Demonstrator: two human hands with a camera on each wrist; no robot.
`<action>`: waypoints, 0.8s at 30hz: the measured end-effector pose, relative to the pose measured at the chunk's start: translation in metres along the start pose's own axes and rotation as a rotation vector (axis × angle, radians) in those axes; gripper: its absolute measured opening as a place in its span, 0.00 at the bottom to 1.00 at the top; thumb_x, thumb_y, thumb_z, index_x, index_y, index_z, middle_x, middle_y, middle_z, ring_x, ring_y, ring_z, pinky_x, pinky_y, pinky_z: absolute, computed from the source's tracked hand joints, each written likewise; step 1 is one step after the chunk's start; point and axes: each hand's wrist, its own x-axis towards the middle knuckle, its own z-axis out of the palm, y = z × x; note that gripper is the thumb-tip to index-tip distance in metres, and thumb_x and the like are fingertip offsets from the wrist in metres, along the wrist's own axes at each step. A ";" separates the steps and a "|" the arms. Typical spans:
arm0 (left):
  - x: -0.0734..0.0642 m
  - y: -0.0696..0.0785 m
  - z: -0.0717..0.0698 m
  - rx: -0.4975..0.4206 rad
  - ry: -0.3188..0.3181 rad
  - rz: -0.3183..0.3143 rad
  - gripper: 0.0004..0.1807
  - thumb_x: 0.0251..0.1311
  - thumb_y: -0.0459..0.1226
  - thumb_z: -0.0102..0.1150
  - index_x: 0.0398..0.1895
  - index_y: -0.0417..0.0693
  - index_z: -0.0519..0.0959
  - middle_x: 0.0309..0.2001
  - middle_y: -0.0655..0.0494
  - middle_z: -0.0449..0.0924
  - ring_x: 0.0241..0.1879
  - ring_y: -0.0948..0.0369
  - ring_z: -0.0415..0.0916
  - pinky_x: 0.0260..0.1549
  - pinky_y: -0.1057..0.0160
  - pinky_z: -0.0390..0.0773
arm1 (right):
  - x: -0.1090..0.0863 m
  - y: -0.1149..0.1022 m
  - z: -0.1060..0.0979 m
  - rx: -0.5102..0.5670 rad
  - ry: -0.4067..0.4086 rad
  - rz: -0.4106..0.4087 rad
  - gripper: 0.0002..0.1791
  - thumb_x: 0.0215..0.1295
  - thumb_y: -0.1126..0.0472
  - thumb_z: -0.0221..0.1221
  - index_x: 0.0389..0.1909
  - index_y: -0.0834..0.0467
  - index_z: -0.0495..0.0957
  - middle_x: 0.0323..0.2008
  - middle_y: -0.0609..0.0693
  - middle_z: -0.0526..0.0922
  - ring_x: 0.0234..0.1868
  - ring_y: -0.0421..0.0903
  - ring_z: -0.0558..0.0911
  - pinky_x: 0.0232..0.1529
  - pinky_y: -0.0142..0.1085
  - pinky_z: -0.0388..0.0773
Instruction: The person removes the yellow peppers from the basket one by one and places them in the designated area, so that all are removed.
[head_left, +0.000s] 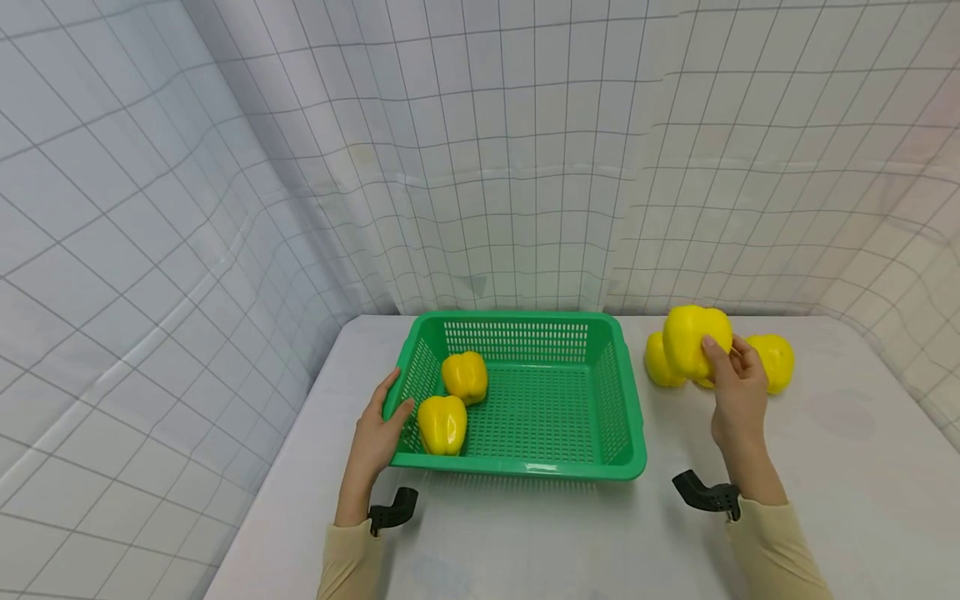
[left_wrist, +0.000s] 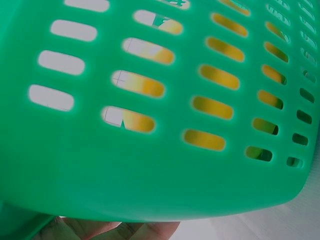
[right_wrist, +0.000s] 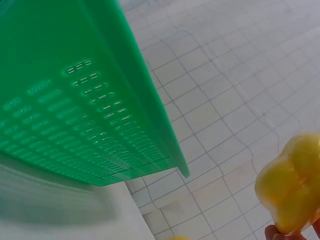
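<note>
My right hand (head_left: 738, 400) holds a yellow bell pepper (head_left: 693, 337) above the table, thumb on its near side. In the right wrist view the lobed end of this pepper (right_wrist: 292, 180) shows with fingertips under it. On the left, my left hand (head_left: 378, 429) grips the left rim of a green plastic basket (head_left: 528, 468), thumb over the edge. Only its fingers (left_wrist: 155, 230) show past the basket wall in the left wrist view. Inside, toward the left wall, sit two yellow bell peppers, one farther back (head_left: 465, 377) and one nearer (head_left: 442, 425).
Right of the basket, more yellow bell peppers lie on the white table (head_left: 525, 533): one left (head_left: 660, 362) and one right (head_left: 776, 362) of the held one, which partly covers another. A white gridded curtain (head_left: 517, 167) hangs behind and along the sides.
</note>
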 end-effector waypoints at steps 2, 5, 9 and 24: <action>0.000 0.000 0.000 0.001 0.001 0.001 0.31 0.69 0.47 0.49 0.74 0.62 0.54 0.66 0.41 0.62 0.47 0.46 0.72 0.37 0.53 0.71 | 0.002 0.000 -0.002 0.006 0.016 -0.003 0.26 0.60 0.58 0.65 0.58 0.58 0.69 0.49 0.51 0.70 0.44 0.43 0.73 0.36 0.24 0.75; 0.001 0.000 0.001 -0.001 0.006 0.004 0.31 0.69 0.47 0.49 0.74 0.61 0.54 0.66 0.41 0.62 0.47 0.46 0.72 0.38 0.52 0.71 | 0.004 -0.001 -0.007 0.010 0.050 -0.013 0.26 0.59 0.59 0.65 0.57 0.59 0.70 0.49 0.50 0.69 0.45 0.43 0.72 0.38 0.24 0.74; 0.002 -0.001 0.001 -0.004 0.011 0.007 0.31 0.69 0.46 0.50 0.74 0.61 0.55 0.65 0.41 0.63 0.47 0.46 0.72 0.38 0.51 0.72 | 0.008 -0.002 -0.014 -0.004 0.108 -0.040 0.24 0.59 0.59 0.66 0.55 0.60 0.72 0.48 0.50 0.68 0.44 0.43 0.71 0.39 0.22 0.72; 0.000 -0.001 0.002 0.004 0.006 -0.005 0.31 0.69 0.46 0.49 0.74 0.63 0.54 0.64 0.41 0.65 0.45 0.46 0.73 0.35 0.54 0.72 | 0.018 -0.002 -0.034 0.060 0.233 -0.061 0.24 0.55 0.59 0.69 0.54 0.61 0.78 0.46 0.50 0.72 0.40 0.42 0.75 0.34 0.24 0.75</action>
